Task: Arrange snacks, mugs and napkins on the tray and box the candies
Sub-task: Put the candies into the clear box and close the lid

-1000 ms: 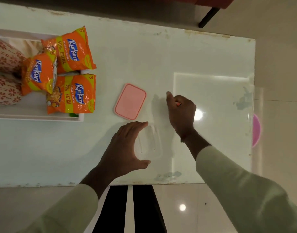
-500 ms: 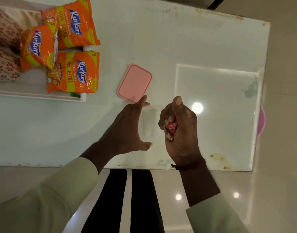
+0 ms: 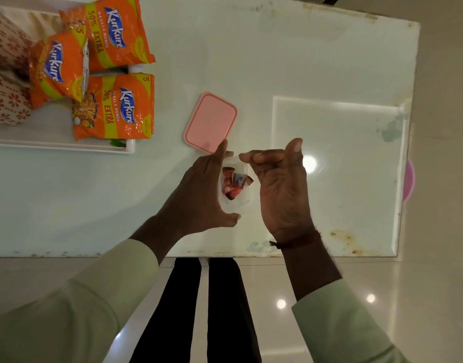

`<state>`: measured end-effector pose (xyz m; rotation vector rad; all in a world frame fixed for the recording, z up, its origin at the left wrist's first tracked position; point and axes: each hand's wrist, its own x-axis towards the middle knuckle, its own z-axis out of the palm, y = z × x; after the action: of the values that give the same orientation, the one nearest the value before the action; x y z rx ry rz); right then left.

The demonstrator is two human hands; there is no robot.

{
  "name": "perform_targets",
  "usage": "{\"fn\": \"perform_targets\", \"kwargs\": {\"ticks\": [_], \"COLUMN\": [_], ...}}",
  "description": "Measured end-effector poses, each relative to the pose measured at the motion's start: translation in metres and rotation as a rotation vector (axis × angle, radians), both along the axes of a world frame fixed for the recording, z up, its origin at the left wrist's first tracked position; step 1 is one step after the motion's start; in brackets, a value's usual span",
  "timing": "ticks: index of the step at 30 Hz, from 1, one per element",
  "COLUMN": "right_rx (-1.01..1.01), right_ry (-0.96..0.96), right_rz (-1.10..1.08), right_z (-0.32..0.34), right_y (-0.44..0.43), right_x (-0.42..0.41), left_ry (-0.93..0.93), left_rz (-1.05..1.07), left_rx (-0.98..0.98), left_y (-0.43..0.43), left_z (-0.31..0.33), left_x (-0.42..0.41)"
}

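both hands met over a small clear plastic box [image 3: 235, 203] near the front edge of the pale glossy table [image 3: 277, 61]. left hand [image 3: 199, 195] was cupped against the box's left side, fingers spread in a wide curve and the index fingertip reaching the far corner, so it braced the box rather than closing on it. right hand [image 3: 280, 187] hovered over the box's right side, palm turned up toward the camera, fingers curled loosely inward and thumb raised; nothing could be seen pinched in it. inside the box lay a small heap of red-wrapped candies [image 3: 234, 183], one with a blue and white patch showing.

just beyond the left hand's fingertip, a pink rounded-rectangle lid [image 3: 210, 121] lay flat on the table, off the box. at the far left stood a white rectangular tray [image 3: 60, 146] holding three orange kurkure snack packets [image 3: 115, 108], two overlapping at the back and one lying flat nearer the front. two white mugs with a red flower print [image 3: 5, 103] sat at the tray's left end, partly cut off by the frame. a pink round object [image 3: 409, 179] peeked out past the table's right edge. pale green sleeves [image 3: 89, 310] covered both forearms.
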<state>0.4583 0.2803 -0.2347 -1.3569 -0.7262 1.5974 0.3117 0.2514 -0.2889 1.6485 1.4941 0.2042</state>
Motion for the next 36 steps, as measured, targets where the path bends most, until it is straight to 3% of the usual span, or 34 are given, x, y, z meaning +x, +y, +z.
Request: {"fn": "perform_targets", "kwargs": {"ticks": [10, 13, 16, 22, 27, 33, 36], "right_rx": [0.029, 0.1, 0.17, 0.154, 0.195, 0.118, 0.288], "right_ry": [-0.07, -0.259, -0.565, -1.159, -1.42, -1.309, -1.248], "right_rz": [0.079, 0.166, 0.301, 0.847, 1.105, 1.149, 1.132], "right_z": [0.0, -0.003, -0.014, -0.034, -0.04, -0.039, -0.026], "right_y": [0.022, 0.047, 0.078, 0.117, 0.127, 0.141, 0.154], "right_x": [-0.005, -0.019, -0.034, -0.055, -0.072, -0.071, -0.06], "left_ry": [0.02, 0.031, 0.045, 0.022, 0.027, 0.005, -0.028], "left_rz": [-0.01, -0.019, -0.021, 0.002, 0.01, 0.011, 0.023], "left_rx": [-0.039, -0.018, -0.007, 0.014, 0.048, 0.081, 0.071], "left_y": [0.002, 0.0, -0.002, -0.004, -0.006, -0.006, -0.008], "left_z": [0.002, -0.001, -0.005, -0.013, -0.017, -0.017, -0.017], "left_x": [0.0, -0.001, -0.001, -0.002, -0.002, -0.003, -0.004]}}
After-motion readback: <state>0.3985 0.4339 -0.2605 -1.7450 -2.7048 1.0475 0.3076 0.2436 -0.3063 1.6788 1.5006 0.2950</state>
